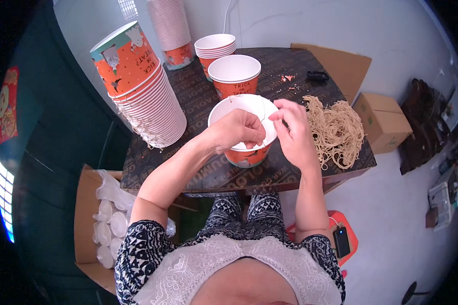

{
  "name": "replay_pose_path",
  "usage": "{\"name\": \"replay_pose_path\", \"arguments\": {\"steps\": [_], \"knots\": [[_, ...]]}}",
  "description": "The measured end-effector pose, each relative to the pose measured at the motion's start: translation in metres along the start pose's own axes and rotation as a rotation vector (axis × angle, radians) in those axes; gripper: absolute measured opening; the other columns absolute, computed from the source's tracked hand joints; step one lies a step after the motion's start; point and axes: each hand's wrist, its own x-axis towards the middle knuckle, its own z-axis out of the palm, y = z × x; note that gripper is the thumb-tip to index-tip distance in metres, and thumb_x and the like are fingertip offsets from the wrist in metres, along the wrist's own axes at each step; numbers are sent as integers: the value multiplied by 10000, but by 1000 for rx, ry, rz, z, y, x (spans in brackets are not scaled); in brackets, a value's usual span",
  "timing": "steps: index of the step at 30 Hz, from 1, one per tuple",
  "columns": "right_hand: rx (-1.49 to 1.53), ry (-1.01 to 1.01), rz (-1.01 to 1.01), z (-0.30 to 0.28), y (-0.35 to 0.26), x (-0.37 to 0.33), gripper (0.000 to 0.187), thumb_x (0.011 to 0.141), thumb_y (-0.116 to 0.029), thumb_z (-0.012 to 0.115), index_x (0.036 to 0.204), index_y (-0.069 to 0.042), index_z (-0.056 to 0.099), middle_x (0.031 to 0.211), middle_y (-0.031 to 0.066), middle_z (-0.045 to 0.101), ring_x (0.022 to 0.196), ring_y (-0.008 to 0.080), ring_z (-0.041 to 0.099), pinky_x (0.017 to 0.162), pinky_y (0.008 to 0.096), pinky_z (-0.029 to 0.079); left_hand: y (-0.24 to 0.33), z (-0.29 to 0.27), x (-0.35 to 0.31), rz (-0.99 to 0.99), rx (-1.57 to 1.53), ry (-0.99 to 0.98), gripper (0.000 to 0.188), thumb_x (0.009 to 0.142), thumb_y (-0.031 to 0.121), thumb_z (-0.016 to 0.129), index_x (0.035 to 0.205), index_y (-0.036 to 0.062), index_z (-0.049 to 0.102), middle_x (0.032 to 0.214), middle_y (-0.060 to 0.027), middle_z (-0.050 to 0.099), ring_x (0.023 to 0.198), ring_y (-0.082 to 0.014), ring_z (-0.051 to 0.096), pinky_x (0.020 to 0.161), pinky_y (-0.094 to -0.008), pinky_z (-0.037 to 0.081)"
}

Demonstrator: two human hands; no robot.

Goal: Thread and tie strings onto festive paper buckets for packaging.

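Observation:
A white-lined orange paper bucket (242,103) stands upright near the table's front edge, directly under my hands. My left hand (241,130) is closed in a pinch over its mouth, its fingers curled onto a thin cream string (263,109). At the bucket's right rim, my right hand (294,131) pinches with thumb and fingertips at the same string; the exact grip is partly hidden. A small bit of string shows at the left rim. To the right of my right hand lies a loose heap of cream strings (336,131).
Behind the bucket stand more paper buckets (234,68). A tall leaning stack (147,101) with strings hanging from it is at left, another stack (170,30) behind. A black object (317,76) lies far right on the dark table (198,170). Cardboard boxes (384,122) flank the table.

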Motion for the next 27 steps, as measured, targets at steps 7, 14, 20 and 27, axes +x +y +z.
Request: {"name": "replay_pose_path", "arguments": {"steps": [7,14,20,27], "knots": [[2,-57,-11,2,-14,-18,98,821,-13,651,918,-12,644,1225,125,581,1125,318,522,966,420,412,2,1,-2,22,23,30,44,798,-10,676,812,-41,647,741,-78,656,636,-114,596,597,-239,470],[40,-42,21,8,-11,-19,77,809,17,639,858,-10,585,1209,135,594,1121,317,530,969,407,418,1,1,-1,45,37,10,53,805,-7,673,821,-29,627,746,-67,644,641,-116,593,596,-239,465],[54,25,19,15,-10,-24,81,815,28,634,853,1,568,1172,162,585,1070,348,526,947,446,409,-5,1,4,61,56,-33,70,859,30,655,846,-11,600,779,-48,619,695,-119,591,626,-241,475],[69,91,40,16,-19,-29,87,818,11,644,851,-16,568,1171,153,585,1073,335,521,949,431,403,-10,2,11,30,-23,-29,75,882,44,644,847,-7,601,789,-55,621,713,-123,599,653,-251,501]]}}
